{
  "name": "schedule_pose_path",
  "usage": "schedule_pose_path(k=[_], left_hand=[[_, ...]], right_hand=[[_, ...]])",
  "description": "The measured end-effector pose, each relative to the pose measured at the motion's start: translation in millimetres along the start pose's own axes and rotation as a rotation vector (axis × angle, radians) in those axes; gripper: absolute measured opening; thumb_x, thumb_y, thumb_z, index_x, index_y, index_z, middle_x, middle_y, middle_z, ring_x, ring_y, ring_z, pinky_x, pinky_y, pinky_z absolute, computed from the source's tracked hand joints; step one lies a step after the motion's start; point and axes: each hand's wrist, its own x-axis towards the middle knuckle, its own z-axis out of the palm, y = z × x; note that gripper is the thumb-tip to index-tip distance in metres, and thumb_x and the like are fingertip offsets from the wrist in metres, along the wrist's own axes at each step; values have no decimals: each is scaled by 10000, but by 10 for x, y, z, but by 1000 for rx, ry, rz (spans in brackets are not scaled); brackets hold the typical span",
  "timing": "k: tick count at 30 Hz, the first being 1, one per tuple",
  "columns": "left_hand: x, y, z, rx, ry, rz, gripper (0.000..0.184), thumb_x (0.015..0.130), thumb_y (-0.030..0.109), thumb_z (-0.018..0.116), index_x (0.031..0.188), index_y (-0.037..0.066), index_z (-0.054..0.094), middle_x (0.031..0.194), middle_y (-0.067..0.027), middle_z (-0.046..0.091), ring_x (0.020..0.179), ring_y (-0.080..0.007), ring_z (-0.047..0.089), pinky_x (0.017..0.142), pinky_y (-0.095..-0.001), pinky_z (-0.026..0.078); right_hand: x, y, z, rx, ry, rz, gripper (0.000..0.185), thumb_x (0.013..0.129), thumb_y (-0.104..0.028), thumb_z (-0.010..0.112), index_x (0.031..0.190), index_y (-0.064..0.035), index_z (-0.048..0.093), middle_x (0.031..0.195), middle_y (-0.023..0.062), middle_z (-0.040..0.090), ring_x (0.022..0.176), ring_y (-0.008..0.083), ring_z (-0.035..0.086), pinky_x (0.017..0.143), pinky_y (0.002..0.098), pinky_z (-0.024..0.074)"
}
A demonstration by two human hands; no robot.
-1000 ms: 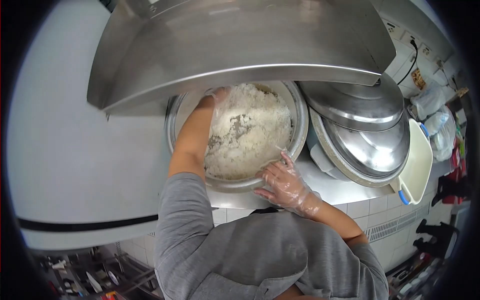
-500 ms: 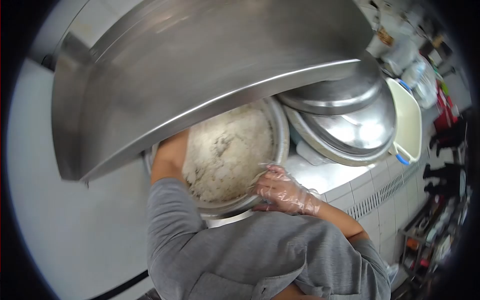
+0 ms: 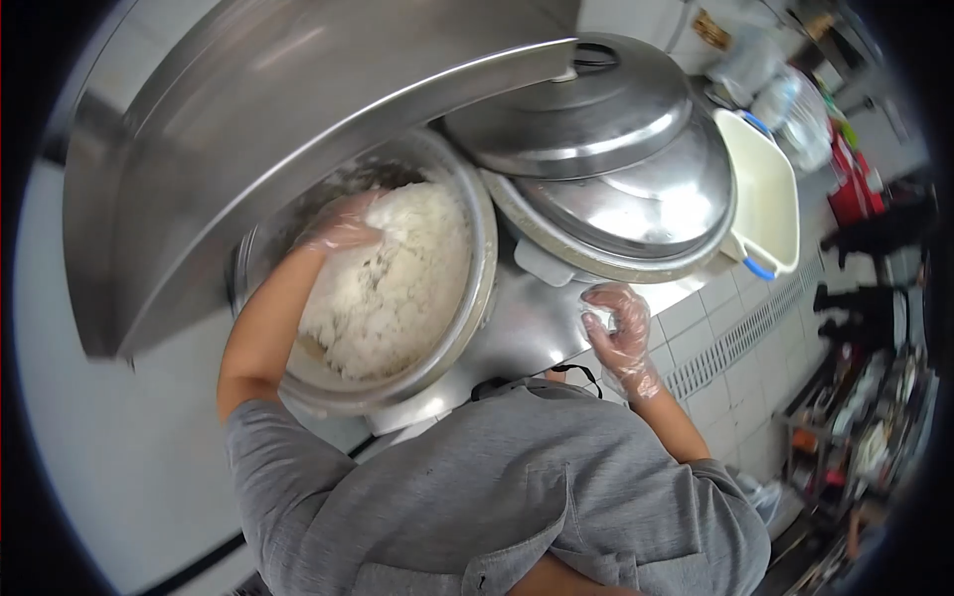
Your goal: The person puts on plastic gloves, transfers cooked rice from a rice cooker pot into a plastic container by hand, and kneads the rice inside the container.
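Observation:
A large round metal pot [image 3: 481, 273] holds a mass of white cooked rice [image 3: 397, 288]. My left hand [image 3: 343, 221], in a clear plastic glove, is inside the pot at the far left side of the rice. Its fingers press into the rice and are partly hidden by it, so how far they are closed does not show. To the right of the pot, my right hand [image 3: 626, 333], also gloved in clear plastic, hovers near the metal counter [image 3: 527, 323]. Its fingers are curved with a gap between them and the thumb, and no object is visible in it.
A steel hood or panel [image 3: 298, 99] overhangs the pot's far left. Beside the pot stands a second pot [image 3: 606, 266] with a metal lid [image 3: 666, 204], and another lid [image 3: 586, 109] leans over it. Further right are a cream tub [image 3: 770, 189] and a floor drain [image 3: 735, 343].
My right hand has left the pot's rim and moved right. The rice now lies away from the far left wall, where bare pot shows. The camera view has shifted.

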Motion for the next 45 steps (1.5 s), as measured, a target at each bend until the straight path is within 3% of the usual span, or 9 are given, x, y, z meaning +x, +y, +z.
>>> schedule_pose_path(k=[7,21,23,29,37,41,42,43,45], left_hand=[[-1015,1336,359,536,17,-185,868,821,329,743,1565,186,319,1163,-185,665,800,-330,701,777,-442,558],[-1713,1216,768,569,252,-126,859,765,409,776,1501,174,401,1269,-182,624,1059,-382,655,910,-458,520],[-1661,1265,618,349,-62,-366,816,749,403,775,1459,151,461,1285,-181,622,1069,-383,650,927,-448,515],[-1443,707,601,217,234,-249,716,734,369,773,1346,60,568,1201,-199,681,1102,-324,659,958,-417,505],[-1151,-121,588,-749,39,-529,477,781,257,752,1173,0,660,1096,-135,696,974,-248,658,906,-369,517],[-1078,-151,863,-1220,51,-563,389,805,249,718,1119,23,682,1017,-129,715,911,-283,694,854,-420,566],[-1064,-354,977,-1216,111,-443,393,820,256,712,1143,35,679,1037,-131,714,945,-299,698,873,-437,568],[-1151,988,616,-1330,122,-648,375,827,217,703,1157,41,676,1038,-128,722,937,-286,701,851,-439,575],[-1138,1074,689,-1430,156,-652,396,809,218,709,1172,64,678,1053,-109,716,1009,-262,675,909,-425,547]], right_hand=[[342,-208,327,107,-330,-183,245,780,-12,750,1004,-44,657,1002,131,689,932,312,666,802,396,521],[1462,-723,1064,34,-626,-384,353,809,-171,775,1135,-102,659,1183,112,659,1122,317,605,977,400,486],[1314,-717,886,46,-549,-375,366,803,-154,779,1143,-96,658,1183,114,658,1111,318,610,967,401,490],[310,-172,-240,-3,-83,-290,332,825,-70,740,1134,-43,619,1139,154,650,1029,295,635,894,406,511],[-249,1333,-2238,-380,1176,223,530,875,-145,734,1291,33,458,1181,170,583,1069,242,567,949,371,459],[-290,2386,-3713,-808,1026,562,695,838,-312,761,1315,95,460,1102,197,615,1016,285,613,879,394,515],[-301,2779,-4019,-437,970,633,548,854,-248,740,1255,65,537,1010,167,643,903,257,630,790,390,528],[-319,3169,-4321,-94,940,734,407,870,-184,719,1196,36,613,919,136,672,789,229,647,702,387,540],[-667,4397,-5163,-100,462,749,251,915,-167,644,1097,0,684,849,93,680,733,217,647,650,392,534]])
